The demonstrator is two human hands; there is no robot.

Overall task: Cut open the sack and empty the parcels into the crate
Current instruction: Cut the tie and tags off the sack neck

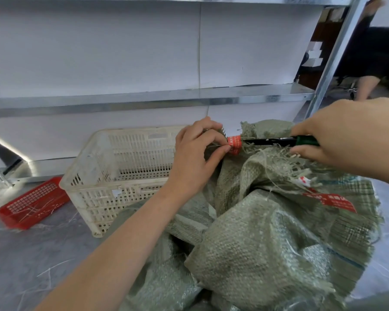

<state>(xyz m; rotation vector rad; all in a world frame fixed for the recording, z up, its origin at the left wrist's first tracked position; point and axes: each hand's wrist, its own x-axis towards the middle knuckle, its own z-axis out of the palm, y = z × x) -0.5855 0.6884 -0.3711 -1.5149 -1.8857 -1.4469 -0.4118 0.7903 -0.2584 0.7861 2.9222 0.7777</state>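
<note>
A bulging green woven sack (256, 232) lies on the grey floor in front of me, its frayed neck bound by a red printed tie (234, 143). My left hand (195, 153) pinches the gathered neck just left of the tie. My right hand (346, 140) grips a tool with a green handle and black blades (279, 141), whose tip touches the tie from the right. A white slatted plastic crate (112, 173) stands behind the sack to the left, with nothing visible inside. No parcels show; the sack hides them.
A small red plastic basket (32, 204) lies on the floor left of the crate. Metal shelving (144, 99) with white backing runs along the back. Another person (373, 63) stands beyond the shelf post at the upper right. Loose fibres litter the floor.
</note>
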